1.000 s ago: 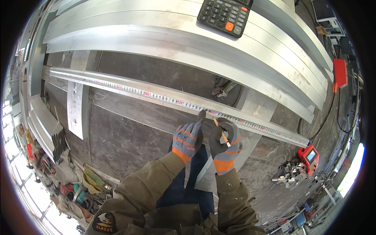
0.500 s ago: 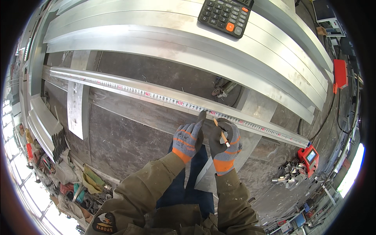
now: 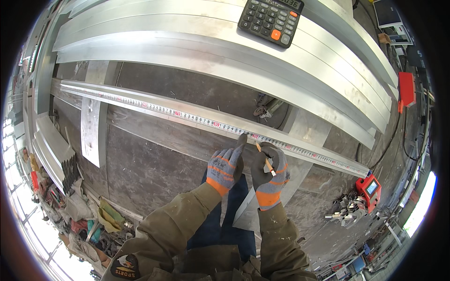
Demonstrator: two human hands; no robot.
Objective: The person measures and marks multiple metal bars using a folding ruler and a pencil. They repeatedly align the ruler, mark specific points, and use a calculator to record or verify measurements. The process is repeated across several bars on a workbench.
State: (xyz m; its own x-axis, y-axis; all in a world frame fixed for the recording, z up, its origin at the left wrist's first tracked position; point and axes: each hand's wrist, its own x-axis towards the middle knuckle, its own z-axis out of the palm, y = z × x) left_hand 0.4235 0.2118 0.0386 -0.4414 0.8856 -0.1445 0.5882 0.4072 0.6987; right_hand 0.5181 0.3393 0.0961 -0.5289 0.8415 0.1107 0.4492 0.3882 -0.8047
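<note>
Both gloved hands are down on the long metal bar (image 3: 154,119) that runs across the steel bench (image 3: 150,173), near its right-hand stretch. A tape measure (image 3: 187,115) lies stretched along the bar's far edge, from the left end all the way to the red case (image 3: 369,189) sitting off the right end.

The right hand (image 3: 269,171) has its fingers pinched round a pencil (image 3: 265,158), tip pointed up at the tape's markings, right against the bar's edge. The left hand (image 3: 227,164) sits just beside it, fingers mostly curled, with the forefinger stretched out and pressing on the bar at the tape, touching or nearly touching the spot the pencil aims at. It grips nothing.

Where does this stand? By my reading, the tape is laid out and the reading found, so the measuring part looks done. Whether a pencil mark is already on the metal I cannot tell: the fingers and pencil cover that spot. Marking, or finishing the mark, seems to be the step in hand, and any cutting is left.

Further back, a stack of long pale metal profiles (image 3: 225,47) lies along the far side, with a dark calculator (image 3: 271,19) resting on top. A short flat metal strip (image 3: 90,126) crosses the bench at the left.
</note>
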